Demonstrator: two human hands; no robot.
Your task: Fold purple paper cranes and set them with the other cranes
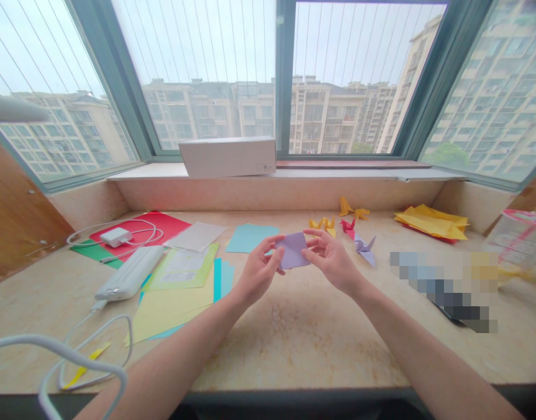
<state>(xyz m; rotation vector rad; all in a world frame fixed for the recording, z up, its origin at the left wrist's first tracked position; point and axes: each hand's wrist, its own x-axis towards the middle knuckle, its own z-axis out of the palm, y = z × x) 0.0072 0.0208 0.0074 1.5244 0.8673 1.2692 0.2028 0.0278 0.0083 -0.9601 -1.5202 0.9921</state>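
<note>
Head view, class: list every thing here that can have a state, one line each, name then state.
purple paper, looks folded, held above the table by both hands
left hand, fingers pinching the paper's left edge
right hand, fingers pinching its right edge
white box, shut, on the sill
power bank, cable plugged in
purple crane, folded, lying on the table
window, shut

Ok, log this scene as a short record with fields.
place: stone counter under a bay window
held: purple paper, lifted off the counter
grip: left hand and right hand each pinch one side of it
left side: power bank, charger on a red sheet, yellow sheet, blue sheet
behind the hands: paper cranes in several colours
sill: white box
far right: yellow paper stack
</note>
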